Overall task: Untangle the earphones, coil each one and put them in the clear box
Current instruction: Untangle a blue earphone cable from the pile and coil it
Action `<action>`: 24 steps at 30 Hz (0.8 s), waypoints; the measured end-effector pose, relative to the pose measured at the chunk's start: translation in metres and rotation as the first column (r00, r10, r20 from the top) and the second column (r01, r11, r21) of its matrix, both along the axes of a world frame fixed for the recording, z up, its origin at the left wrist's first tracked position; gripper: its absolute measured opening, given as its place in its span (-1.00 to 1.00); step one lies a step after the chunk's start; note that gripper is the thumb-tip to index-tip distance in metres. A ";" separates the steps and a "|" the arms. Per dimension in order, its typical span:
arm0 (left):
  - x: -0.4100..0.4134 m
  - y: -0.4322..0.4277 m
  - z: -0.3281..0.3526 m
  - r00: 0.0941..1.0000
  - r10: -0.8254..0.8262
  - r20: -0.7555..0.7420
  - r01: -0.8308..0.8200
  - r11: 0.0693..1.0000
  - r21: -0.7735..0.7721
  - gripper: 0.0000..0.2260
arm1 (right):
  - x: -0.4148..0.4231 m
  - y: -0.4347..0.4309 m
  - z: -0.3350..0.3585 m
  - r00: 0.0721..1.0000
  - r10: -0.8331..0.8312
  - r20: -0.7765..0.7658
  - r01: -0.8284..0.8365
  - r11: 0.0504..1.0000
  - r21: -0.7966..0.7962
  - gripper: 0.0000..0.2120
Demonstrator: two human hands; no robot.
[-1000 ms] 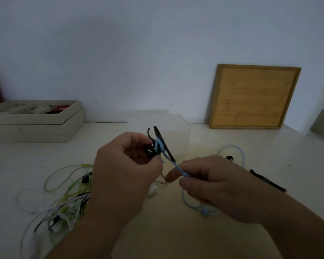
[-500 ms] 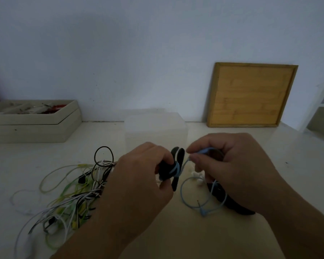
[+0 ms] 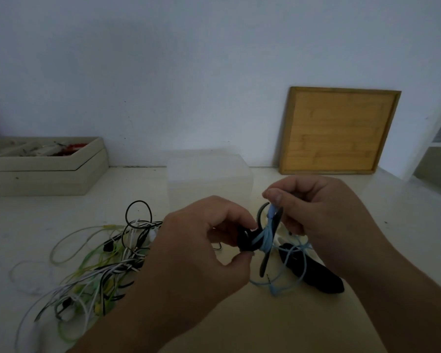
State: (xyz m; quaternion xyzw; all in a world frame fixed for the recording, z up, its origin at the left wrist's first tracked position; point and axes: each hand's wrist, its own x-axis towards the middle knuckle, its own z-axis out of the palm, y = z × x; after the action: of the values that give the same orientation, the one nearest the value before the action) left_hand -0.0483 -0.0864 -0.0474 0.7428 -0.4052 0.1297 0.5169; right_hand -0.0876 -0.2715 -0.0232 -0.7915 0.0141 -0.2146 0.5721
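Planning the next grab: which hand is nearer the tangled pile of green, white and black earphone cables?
Left. The left hand is just right of the tangled pile of green, white and black earphone cables; the right hand lies farther right.

A square, framed bamboo board (image 3: pixel 339 131) stands on the pale tabletop (image 3: pixel 405 225), leaning against the white wall (image 3: pixel 189 72) at the back right. At the back left, two shallow beige trays (image 3: pixel 43 179) sit stacked; the upper one holds small red and white items (image 3: pixel 61 148), too blurred to identify.
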 end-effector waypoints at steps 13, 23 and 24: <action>0.009 0.001 0.002 0.951 0.165 -0.262 -0.245 0.918 -0.311 -0.74 | 0.003 0.018 -0.013 0.897 0.307 -0.319 -0.371 0.914 -0.165 -0.78; 0.011 0.004 -0.001 0.916 0.398 -0.054 -0.402 0.908 -0.118 -0.68 | -0.003 0.014 -0.005 0.926 0.297 -0.233 -0.362 0.874 -0.324 -0.82; 0.010 0.004 -0.001 0.911 0.413 -0.016 -0.413 0.906 -0.093 -0.69 | -0.004 0.014 -0.005 0.922 0.306 -0.237 -0.373 0.867 -0.331 -0.82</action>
State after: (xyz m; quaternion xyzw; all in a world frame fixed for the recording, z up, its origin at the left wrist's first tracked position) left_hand -0.0382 -0.0821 -0.0487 0.7862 -0.2336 0.2566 0.5114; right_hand -0.0916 -0.2579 -0.0278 -0.8907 -0.1158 -0.0382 0.4380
